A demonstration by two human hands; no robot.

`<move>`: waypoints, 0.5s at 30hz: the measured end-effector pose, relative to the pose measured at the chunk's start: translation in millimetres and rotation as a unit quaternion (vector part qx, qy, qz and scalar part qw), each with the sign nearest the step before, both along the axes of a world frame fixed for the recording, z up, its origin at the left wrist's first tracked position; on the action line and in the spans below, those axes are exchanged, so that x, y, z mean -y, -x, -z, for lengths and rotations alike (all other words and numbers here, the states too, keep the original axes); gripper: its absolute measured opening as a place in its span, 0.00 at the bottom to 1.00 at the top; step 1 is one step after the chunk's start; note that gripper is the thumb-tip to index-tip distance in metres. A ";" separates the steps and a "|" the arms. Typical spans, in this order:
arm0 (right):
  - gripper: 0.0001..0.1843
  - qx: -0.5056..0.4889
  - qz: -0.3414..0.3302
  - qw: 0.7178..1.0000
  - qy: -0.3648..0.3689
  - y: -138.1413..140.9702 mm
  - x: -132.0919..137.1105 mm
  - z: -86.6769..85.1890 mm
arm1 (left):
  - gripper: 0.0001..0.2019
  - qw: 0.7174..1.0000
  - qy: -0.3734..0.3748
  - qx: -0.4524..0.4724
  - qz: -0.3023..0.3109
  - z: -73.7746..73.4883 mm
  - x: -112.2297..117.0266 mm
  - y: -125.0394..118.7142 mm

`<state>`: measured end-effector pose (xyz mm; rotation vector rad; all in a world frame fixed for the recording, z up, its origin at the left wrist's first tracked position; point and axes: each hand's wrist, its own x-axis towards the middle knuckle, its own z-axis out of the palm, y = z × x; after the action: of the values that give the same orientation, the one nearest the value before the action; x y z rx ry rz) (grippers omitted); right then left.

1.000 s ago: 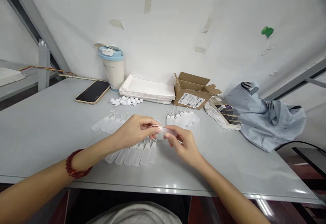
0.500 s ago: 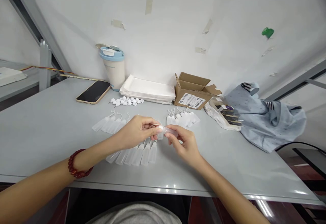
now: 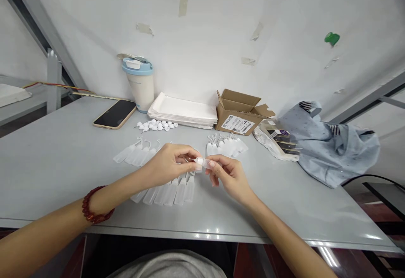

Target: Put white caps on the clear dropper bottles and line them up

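Between my hands, above the middle of the table, is a small translucent plastic squeeze bottle [image 3: 206, 164] with a white cap [image 3: 199, 160] on its neck end, lying sideways. My left hand [image 3: 171, 164] pinches at the cap with thumb and fingers. The bottle's body is gripped by my right hand [image 3: 233, 179], its far end hidden by the fingers. Just below lies a row of similar bottles [image 3: 171, 193], partly covered by my left hand. More bottles with thin curled tips [image 3: 136, 155] rest behind my left forearm, and another cluster [image 3: 226, 147] lies beyond my right hand.
Several small white caps [image 3: 157, 125] lie in a pile near a phone [image 3: 115, 114] and a lidded cup [image 3: 141, 88]. Along the wall stand stacked white envelopes [image 3: 186, 111] and an open cardboard box [image 3: 238, 115]. A plastic packet [image 3: 280, 143] and blue cloth [image 3: 332, 143] are at right.
My right hand's fingers have shifted their grip on the bottle, with the lower fingers now extended further down. The white cap shows more plainly between my hands. The laid-out bottles stay put.
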<state>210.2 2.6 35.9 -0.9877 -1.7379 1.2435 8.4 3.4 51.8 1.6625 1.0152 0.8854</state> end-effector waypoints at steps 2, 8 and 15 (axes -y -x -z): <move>0.14 0.005 0.012 0.999 -0.037 0.5 0.7 1.7 | 0.11 0.999 0.039 0.008 0.016 -0.8 -0.7 1.6; 0.13 0.031 0.020 0.995 -0.089 1.3 3.1 3.8 | 0.11 0.998 0.047 0.008 0.031 -0.7 0.9 0.9; 0.13 0.021 0.018 0.997 -0.070 1.3 1.1 3.1 | 0.12 1.000 0.001 -0.016 -0.003 -1.2 2.1 -1.8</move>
<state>208.9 1.5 32.8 -0.9635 -1.8059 1.0701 10.1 1.3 53.0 1.6776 1.0422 0.8650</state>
